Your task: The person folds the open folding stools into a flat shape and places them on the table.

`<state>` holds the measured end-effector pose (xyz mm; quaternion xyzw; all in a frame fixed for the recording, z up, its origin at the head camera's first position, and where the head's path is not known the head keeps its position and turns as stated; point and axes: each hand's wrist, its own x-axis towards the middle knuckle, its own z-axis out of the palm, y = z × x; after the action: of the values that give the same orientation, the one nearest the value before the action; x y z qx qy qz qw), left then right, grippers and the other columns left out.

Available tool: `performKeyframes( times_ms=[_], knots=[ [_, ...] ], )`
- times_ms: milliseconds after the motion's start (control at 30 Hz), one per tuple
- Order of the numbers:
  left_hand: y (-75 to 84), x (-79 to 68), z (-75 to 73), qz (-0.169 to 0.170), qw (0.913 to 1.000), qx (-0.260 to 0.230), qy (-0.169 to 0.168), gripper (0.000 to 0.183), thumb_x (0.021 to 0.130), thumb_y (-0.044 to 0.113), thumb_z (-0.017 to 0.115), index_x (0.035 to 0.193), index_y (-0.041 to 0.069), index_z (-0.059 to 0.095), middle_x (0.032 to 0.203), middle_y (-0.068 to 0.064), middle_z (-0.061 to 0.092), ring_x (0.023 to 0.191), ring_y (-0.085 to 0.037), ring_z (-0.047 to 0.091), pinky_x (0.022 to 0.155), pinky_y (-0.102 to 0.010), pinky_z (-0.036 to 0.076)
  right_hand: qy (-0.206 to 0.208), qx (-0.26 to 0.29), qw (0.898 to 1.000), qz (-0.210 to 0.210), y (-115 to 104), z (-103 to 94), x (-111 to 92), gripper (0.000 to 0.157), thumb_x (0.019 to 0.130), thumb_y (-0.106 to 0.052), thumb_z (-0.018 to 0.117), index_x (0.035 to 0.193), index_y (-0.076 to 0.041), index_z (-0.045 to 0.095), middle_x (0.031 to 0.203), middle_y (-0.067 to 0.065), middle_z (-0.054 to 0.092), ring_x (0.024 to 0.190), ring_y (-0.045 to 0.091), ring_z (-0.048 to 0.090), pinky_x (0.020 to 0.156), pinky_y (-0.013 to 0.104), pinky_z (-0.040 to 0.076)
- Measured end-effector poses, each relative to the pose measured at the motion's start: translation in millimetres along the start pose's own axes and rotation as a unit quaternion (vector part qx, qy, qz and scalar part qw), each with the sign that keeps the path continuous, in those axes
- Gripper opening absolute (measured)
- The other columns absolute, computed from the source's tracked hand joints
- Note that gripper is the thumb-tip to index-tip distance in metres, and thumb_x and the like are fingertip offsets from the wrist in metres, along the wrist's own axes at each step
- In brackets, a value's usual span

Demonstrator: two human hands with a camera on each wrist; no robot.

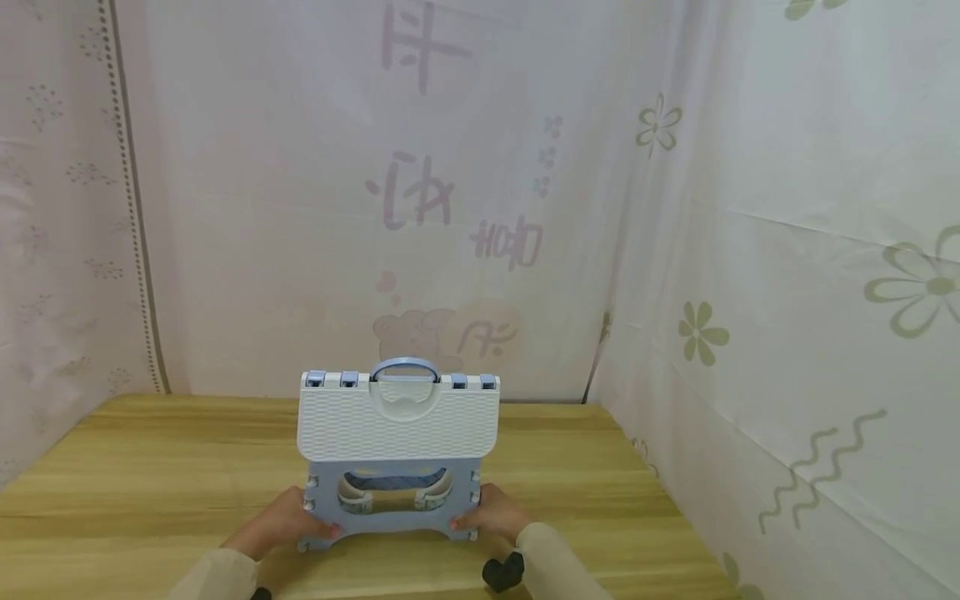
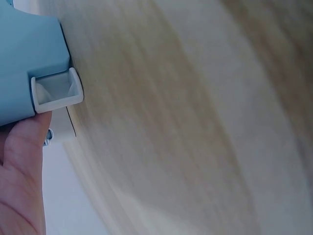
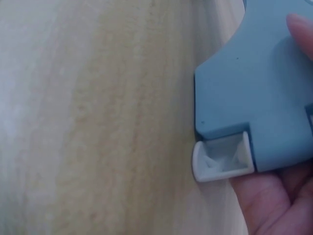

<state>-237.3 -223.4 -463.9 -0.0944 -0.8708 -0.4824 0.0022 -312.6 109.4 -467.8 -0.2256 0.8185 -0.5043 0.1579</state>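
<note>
A folding step stool (image 1: 345, 425) stands upright on the wooden table, its white textured top panel hanging in front and its blue leg panel (image 1: 390, 522) below. A blue carry handle (image 1: 405, 362) arches at its upper edge. My left hand (image 1: 283, 521) grips the lower left side of the leg panel, thumb across the front. On the opposite lower side my right hand (image 1: 498, 512) holds the panel the same way. Both wrist views show the blue panel's corner with a white end piece (image 2: 58, 90) close to the table; the right one (image 3: 222, 159) sits beside my fingers.
The wood-grain table (image 1: 180, 450) extends around the stool. A printed cloth (image 1: 300, 208) hangs behind its back edge, with a flower-patterned cloth (image 1: 787, 292) along the right and another cloth (image 1: 60, 250) at the left. A black heart-shaped piece (image 1: 502, 572) is at my right wrist.
</note>
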Motion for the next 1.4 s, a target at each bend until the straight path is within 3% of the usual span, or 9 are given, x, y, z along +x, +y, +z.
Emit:
performKeyframes(
  times_ms=[267, 567, 967, 1400],
  knots=[
    [-1.2, -0.1, 1.8, -0.023, 0.9996, 0.014, 0.000, 0.038, 0.068, 0.009, 0.083, 0.095, -0.010, 0.065, 0.091, -0.019, 0.069, 0.083, -0.026, 0.064, 0.080, -0.046, 0.051, -0.012, -0.005, 1.000, 0.007, 2.2, -0.2, 1.4, 0.040, 0.073, -0.001, 0.077, 0.111, 0.006, 0.065, 0.105, 0.016, 0.069, 0.096, 0.026, 0.065, 0.092, 0.046, 0.047],
    [0.9, 1.5, 1.2, -0.011, 0.9999, 0.013, -0.003, 0.036, 0.070, 0.009, 0.083, 0.096, -0.009, 0.066, 0.091, -0.019, 0.069, 0.083, -0.025, 0.063, 0.078, -0.045, 0.051, -0.011, -0.014, 1.000, 0.006, 2.6, -3.3, 4.3, 0.038, 0.074, -0.002, 0.077, 0.110, 0.007, 0.065, 0.103, 0.016, 0.070, 0.092, 0.024, 0.065, 0.088, 0.042, 0.050],
    [3.6, 0.9, -0.5, -0.024, 0.9996, 0.014, 0.001, 0.036, 0.069, 0.008, 0.083, 0.095, -0.009, 0.065, 0.092, -0.020, 0.069, 0.084, -0.029, 0.064, 0.081, -0.051, 0.050, -0.002, -0.024, 1.000, 0.000, 2.8, -2.9, 6.3, 0.039, 0.072, 0.000, 0.076, 0.109, 0.008, 0.064, 0.104, 0.018, 0.069, 0.095, 0.028, 0.065, 0.091, 0.048, 0.047],
    [4.1, 1.0, -0.1, -0.027, 0.9994, 0.020, 0.000, 0.035, 0.068, 0.009, 0.084, 0.094, -0.008, 0.066, 0.092, -0.019, 0.069, 0.083, -0.027, 0.063, 0.079, -0.045, 0.050, -0.012, -0.013, 1.000, 0.002, 2.5, -3.5, 4.5, 0.041, 0.073, -0.002, 0.077, 0.110, 0.007, 0.064, 0.105, 0.017, 0.069, 0.096, 0.027, 0.065, 0.091, 0.047, 0.048]
  ],
)
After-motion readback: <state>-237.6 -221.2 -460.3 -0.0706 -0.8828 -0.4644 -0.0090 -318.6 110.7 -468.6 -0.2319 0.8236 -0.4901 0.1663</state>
